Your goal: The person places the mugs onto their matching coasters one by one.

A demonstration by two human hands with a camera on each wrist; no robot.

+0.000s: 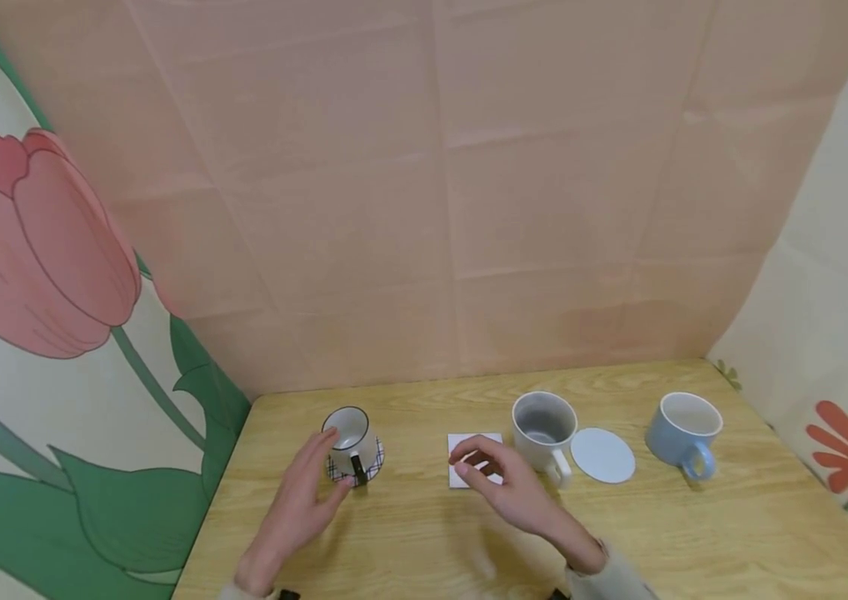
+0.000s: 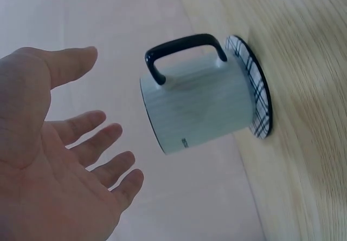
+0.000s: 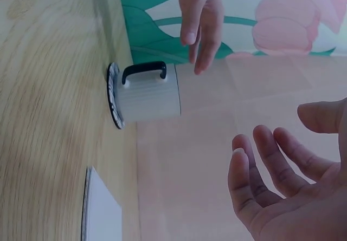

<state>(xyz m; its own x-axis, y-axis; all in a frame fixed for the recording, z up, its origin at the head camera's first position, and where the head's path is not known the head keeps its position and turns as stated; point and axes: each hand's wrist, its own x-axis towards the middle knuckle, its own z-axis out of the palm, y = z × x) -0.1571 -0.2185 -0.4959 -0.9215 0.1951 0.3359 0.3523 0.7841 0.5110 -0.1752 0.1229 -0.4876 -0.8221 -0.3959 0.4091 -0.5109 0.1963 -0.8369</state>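
A white mug with a black handle and dark rim [image 1: 350, 429] stands upright on a round plaid coaster [image 2: 261, 97] at the table's left. My left hand [image 1: 304, 500] hovers close beside this mug, fingers spread and holding nothing; the left wrist view shows a gap between fingertips and mug. My right hand [image 1: 510, 492] hangs above a square white coaster [image 1: 461, 478], its fingers loosely bent around nothing. Just beyond that hand stands a white mug with a grey inside [image 1: 544, 421], its handle toward me.
A round white coaster [image 1: 604, 456] lies right of the grey-lined mug. Farther right stands a light blue mug [image 1: 682, 433]. The wooden table [image 1: 409, 542] meets a pinkish cloth backdrop [image 1: 454, 208], with flower-printed cloth at both sides.
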